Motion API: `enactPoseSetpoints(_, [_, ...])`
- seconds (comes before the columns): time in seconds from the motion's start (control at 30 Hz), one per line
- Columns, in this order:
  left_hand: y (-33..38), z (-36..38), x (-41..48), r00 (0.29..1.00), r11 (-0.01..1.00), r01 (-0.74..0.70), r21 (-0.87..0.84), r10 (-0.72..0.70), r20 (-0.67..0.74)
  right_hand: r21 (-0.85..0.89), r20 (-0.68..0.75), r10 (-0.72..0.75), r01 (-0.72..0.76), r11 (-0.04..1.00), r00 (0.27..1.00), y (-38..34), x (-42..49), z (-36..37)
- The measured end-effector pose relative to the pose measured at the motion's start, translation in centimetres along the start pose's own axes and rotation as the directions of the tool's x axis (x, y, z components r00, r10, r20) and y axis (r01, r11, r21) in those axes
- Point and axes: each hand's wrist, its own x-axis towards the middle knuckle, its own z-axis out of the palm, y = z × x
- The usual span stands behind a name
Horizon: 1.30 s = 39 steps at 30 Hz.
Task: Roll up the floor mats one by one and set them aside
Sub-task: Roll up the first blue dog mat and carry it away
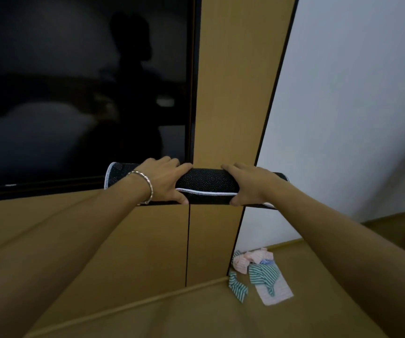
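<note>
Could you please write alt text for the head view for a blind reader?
The left hand and right hand grip a rolled dark mat with a white stitched edge, level in front of a wooden cabinet, near a dark screen. A bracelet circles the left wrist. Striped and pink clothes lie on the floor beside the cabinet.

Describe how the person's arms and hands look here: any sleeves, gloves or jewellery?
The left forearm and right forearm are bare to the frame's edge, with no sleeves showing. The left hand has a thin silver-coloured bangle with a twisted pattern at its wrist. The right hand and its wrist carry nothing. Neither hand is gloved, and I can make out no rings.
</note>
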Motion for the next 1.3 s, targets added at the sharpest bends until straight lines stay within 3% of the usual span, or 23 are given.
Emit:
enactPoseSetpoints(0.17, [-2.9, 5.8, 4.1, 0.996, 0.997, -0.034, -0.065, 0.039, 0.076, 0.01, 0.169, 0.038, -0.04, 0.999, 0.985, 1.5, 6.4, 3.1])
enactPoseSetpoints(0.5, [-3.9, 17.6, 10.3, 0.948, 0.972, -0.056, -0.228, 0.124, 0.292, 0.04, 0.364, 0.016, -0.033, 0.999, 0.931, 4.0, 14.3, 13.0])
enactPoseSetpoints(0.77, [-1.8, 20.9, 13.1, 0.897, 0.955, 0.039, -0.293, 0.096, 0.431, 0.17, 0.475, -0.083, 0.001, 0.986, 0.876, 7.6, 17.1, 17.8])
enactPoseSetpoints(0.97, [2.9, 24.5, 14.6, 0.832, 0.923, 0.218, -0.318, -0.005, 0.555, 0.267, 0.514, -0.214, 0.082, 0.96, 0.831, 11.6, 17.2, 24.0])
enactPoseSetpoints(1.07, [6.7, 27.8, 14.7, 0.788, 0.896, 0.31, -0.319, -0.054, 0.613, 0.276, 0.52, -0.294, 0.168, 0.946, 0.802, 13.7, 17.0, 28.5])
enactPoseSetpoints(1.3, [13.5, 40.8, 14.8, 0.734, 0.857, 0.404, -0.319, -0.096, 0.672, 0.348, 0.545, -0.345, 0.169, 0.922, 0.764, 15.2, 16.6, 44.6])
